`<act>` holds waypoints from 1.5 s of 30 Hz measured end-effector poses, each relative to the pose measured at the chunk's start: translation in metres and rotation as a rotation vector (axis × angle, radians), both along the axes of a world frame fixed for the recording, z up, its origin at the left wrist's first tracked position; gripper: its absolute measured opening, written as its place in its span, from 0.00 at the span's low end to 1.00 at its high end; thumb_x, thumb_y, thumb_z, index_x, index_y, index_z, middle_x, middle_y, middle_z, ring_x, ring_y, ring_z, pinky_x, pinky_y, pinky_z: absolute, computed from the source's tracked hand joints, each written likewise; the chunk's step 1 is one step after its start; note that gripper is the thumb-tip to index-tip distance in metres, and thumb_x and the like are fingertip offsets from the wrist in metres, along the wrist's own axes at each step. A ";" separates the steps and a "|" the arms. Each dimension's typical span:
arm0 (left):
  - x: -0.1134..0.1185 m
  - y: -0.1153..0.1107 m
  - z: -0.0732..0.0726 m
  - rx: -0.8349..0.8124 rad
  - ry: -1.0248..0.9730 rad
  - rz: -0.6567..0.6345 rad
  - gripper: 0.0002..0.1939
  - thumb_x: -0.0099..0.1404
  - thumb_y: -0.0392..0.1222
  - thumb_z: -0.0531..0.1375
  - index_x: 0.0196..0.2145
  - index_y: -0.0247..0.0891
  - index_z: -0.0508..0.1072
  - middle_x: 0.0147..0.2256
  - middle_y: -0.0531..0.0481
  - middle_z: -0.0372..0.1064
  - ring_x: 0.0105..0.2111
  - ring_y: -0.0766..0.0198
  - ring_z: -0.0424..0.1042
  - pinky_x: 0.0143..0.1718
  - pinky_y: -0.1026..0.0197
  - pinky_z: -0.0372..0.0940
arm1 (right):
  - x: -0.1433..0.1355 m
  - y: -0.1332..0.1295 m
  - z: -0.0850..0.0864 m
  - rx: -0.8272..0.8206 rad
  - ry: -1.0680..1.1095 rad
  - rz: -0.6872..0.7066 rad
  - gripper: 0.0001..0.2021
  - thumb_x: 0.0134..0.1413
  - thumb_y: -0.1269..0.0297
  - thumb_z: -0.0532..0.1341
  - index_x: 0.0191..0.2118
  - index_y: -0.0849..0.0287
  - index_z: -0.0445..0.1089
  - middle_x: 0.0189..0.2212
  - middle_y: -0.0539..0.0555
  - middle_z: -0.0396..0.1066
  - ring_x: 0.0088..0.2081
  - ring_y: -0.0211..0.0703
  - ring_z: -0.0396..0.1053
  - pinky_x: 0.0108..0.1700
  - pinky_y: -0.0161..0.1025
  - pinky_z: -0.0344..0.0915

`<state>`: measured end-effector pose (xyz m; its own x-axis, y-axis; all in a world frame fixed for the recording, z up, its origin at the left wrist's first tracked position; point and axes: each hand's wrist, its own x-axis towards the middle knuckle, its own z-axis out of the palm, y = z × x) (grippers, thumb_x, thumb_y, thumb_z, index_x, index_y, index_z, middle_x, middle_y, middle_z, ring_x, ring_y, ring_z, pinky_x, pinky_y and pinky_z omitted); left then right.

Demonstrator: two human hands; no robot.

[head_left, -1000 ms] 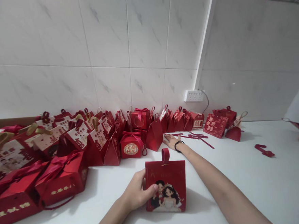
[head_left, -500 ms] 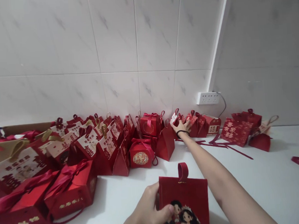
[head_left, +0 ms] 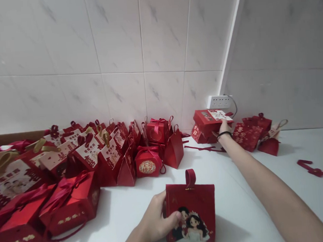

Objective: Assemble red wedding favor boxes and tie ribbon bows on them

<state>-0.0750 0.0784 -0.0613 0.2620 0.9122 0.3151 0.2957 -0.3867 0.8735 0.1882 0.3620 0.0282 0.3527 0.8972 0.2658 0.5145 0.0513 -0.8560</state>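
Observation:
My left hand (head_left: 160, 220) holds a red box with a cartoon couple (head_left: 191, 214) at the front, thumb on its face; the box stands upright with its loop handle on top. Farther back on the right, my right hand (head_left: 224, 128) grips a red box with a white label (head_left: 207, 117), which lies tilted on its side over other red boxes near the wall. My right fingertips are partly hidden behind that box.
Many red gift boxes (head_left: 112, 154) crowd the left side. Two ribbon-tied boxes (head_left: 70, 208) lie front left. More boxes (head_left: 248, 135) stand right of my right hand. Red straps (head_left: 311, 168) lie far right. A power strip (head_left: 218, 102) is on the wall.
My right hand has moved right and now has hold of a white-labelled box, which is tipped over. The boxes near it have shifted. The view has turned slightly; my left hand keeps its box.

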 end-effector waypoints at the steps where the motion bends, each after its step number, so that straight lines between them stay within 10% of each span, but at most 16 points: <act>1: 0.000 0.000 0.000 0.004 0.003 0.002 0.24 0.58 0.56 0.57 0.40 0.31 0.71 0.32 0.46 0.73 0.30 0.60 0.68 0.32 0.63 0.64 | 0.007 -0.007 0.005 -0.001 0.006 -0.045 0.27 0.64 0.56 0.35 0.59 0.64 0.57 0.34 0.58 0.72 0.35 0.44 0.72 0.30 0.38 0.70; 6: 0.000 0.001 0.000 0.019 0.006 -0.006 0.26 0.59 0.59 0.55 0.40 0.31 0.71 0.32 0.45 0.73 0.31 0.59 0.69 0.34 0.62 0.65 | 0.019 -0.054 0.012 0.038 -0.149 -0.127 0.27 0.62 0.54 0.39 0.53 0.67 0.63 0.42 0.65 0.69 0.45 0.51 0.68 0.41 0.39 0.68; 11: -0.001 0.000 0.000 0.033 0.026 0.021 0.26 0.59 0.60 0.55 0.40 0.32 0.71 0.33 0.45 0.73 0.32 0.57 0.70 0.35 0.61 0.66 | -0.008 -0.113 -0.024 0.006 -0.397 0.045 0.21 0.43 0.50 0.64 0.40 0.62 0.74 0.44 0.64 0.65 0.47 0.58 0.65 0.49 0.45 0.62; 21: -0.001 -0.002 0.003 -0.003 0.029 0.035 0.26 0.59 0.60 0.54 0.40 0.33 0.71 0.33 0.44 0.76 0.34 0.55 0.73 0.37 0.60 0.68 | -0.043 -0.156 -0.029 -0.162 -0.742 0.223 0.26 0.54 0.45 0.53 0.52 0.57 0.68 0.50 0.62 0.59 0.49 0.54 0.64 0.49 0.45 0.61; 30: -0.004 -0.001 0.001 0.012 0.051 0.143 0.28 0.56 0.63 0.55 0.37 0.34 0.74 0.32 0.44 0.76 0.32 0.53 0.73 0.34 0.58 0.70 | -0.084 -0.133 -0.024 -0.121 -0.698 0.206 0.25 0.51 0.50 0.58 0.48 0.64 0.71 0.53 0.67 0.60 0.50 0.62 0.64 0.47 0.49 0.62; 39: -0.005 -0.002 -0.026 -0.086 -0.066 0.520 0.39 0.42 0.72 0.60 0.38 0.32 0.75 0.36 0.40 0.75 0.39 0.47 0.72 0.42 0.53 0.69 | 0.031 -0.077 0.008 -0.124 -0.302 -0.028 0.27 0.57 0.47 0.49 0.38 0.68 0.74 0.39 0.68 0.73 0.44 0.56 0.70 0.41 0.42 0.63; 45: 0.006 -0.005 -0.019 -0.157 -0.212 0.590 0.41 0.36 0.73 0.62 0.36 0.35 0.74 0.36 0.43 0.75 0.38 0.46 0.72 0.40 0.54 0.70 | 0.053 -0.050 0.012 0.015 -0.027 -0.162 0.29 0.55 0.43 0.49 0.35 0.67 0.74 0.35 0.67 0.74 0.41 0.57 0.71 0.41 0.45 0.64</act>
<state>-0.0687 0.0730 -0.0802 -0.3510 0.9233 0.1557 0.2345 -0.0743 0.9693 0.2411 0.3123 0.0407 0.4845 0.8252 0.2903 0.5403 -0.0212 -0.8412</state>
